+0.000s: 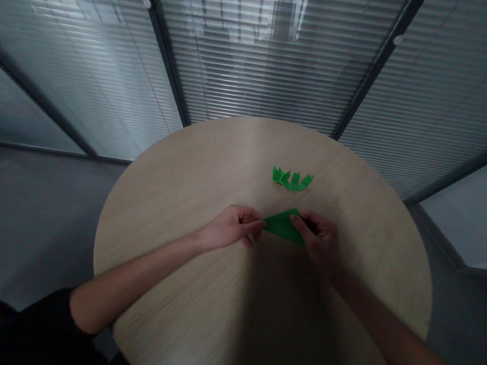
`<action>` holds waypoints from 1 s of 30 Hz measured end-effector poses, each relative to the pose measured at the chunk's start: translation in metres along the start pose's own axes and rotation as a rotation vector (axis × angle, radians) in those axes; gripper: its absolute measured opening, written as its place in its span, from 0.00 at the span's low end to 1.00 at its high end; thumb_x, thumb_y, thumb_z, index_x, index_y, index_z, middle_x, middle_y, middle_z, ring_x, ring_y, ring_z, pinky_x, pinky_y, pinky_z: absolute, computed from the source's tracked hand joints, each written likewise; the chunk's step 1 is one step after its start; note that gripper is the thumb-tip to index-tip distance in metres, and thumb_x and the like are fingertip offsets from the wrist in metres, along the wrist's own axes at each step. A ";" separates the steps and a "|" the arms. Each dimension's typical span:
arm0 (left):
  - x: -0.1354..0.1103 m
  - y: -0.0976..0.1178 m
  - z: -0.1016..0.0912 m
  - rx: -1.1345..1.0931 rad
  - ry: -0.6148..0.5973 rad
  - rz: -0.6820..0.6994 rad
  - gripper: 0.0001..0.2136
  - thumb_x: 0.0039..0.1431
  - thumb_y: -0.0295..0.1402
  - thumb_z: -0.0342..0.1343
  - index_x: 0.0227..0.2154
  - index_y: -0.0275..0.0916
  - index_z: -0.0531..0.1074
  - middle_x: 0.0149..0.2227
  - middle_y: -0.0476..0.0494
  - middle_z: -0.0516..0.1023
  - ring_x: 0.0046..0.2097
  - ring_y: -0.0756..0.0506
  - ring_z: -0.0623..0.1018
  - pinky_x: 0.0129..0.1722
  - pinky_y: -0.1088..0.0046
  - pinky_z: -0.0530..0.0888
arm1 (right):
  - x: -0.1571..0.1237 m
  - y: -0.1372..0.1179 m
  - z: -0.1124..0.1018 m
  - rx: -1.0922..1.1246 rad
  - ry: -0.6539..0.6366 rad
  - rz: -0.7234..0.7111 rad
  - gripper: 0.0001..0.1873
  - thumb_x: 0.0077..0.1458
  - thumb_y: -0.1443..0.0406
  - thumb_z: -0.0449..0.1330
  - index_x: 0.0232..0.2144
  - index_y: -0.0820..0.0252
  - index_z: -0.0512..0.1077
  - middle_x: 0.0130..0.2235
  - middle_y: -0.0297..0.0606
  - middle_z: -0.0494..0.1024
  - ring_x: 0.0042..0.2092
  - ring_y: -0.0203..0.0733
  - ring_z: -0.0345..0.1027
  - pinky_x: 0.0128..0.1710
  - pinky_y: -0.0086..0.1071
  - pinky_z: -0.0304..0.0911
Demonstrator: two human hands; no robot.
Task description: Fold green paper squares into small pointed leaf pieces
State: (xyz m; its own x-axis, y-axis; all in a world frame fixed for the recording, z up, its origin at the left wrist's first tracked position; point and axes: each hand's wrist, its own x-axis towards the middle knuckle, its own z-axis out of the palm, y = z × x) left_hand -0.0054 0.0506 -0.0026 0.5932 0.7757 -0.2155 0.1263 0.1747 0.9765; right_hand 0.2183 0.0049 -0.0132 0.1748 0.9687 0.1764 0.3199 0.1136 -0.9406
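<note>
Green paper point(283, 226) looks light and floppy, pinched at both ends by the left hand point(233, 228) and right hand point(318, 242) over the middle of the round wood table point(145, 218). Corners seem the best hold, with green scraps point(292, 179) lying just beyond.

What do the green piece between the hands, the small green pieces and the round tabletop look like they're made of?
The green piece looks like matte paper: it shows crisp folds and sharp corners, though thin card is possible. The small green pieces seem to be the same paper, matching in colour with sharp folded points. The round tabletop looks like pale wood veneer or wood-look laminate, with fine straight grain and a soft sheen.
</note>
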 end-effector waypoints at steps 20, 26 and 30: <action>0.007 -0.008 -0.016 -0.091 0.079 -0.025 0.18 0.67 0.46 0.57 0.35 0.33 0.77 0.27 0.43 0.80 0.28 0.49 0.79 0.27 0.75 0.78 | 0.006 0.003 -0.002 0.019 0.013 0.009 0.19 0.54 0.50 0.66 0.24 0.60 0.75 0.24 0.32 0.67 0.26 0.36 0.59 0.25 0.31 0.55; 0.006 -0.008 -0.012 -0.057 -0.026 0.007 0.26 0.60 0.57 0.61 0.31 0.33 0.76 0.27 0.44 0.79 0.28 0.49 0.79 0.27 0.74 0.79 | 0.005 0.003 0.000 0.028 -0.005 0.023 0.19 0.54 0.50 0.67 0.25 0.60 0.75 0.24 0.31 0.67 0.26 0.36 0.59 0.25 0.30 0.56; 0.005 -0.007 -0.011 -0.058 -0.039 0.021 0.25 0.59 0.57 0.62 0.29 0.34 0.74 0.26 0.46 0.77 0.26 0.50 0.78 0.26 0.76 0.78 | 0.005 0.002 0.001 0.040 -0.012 0.026 0.20 0.53 0.50 0.67 0.25 0.60 0.74 0.23 0.31 0.66 0.26 0.36 0.59 0.25 0.30 0.57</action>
State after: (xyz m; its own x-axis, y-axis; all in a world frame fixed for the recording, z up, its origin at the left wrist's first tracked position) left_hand -0.0122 0.0600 -0.0108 0.6262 0.7554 -0.1932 0.0677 0.1941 0.9786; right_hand 0.2191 0.0098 -0.0149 0.1715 0.9740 0.1481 0.2776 0.0965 -0.9558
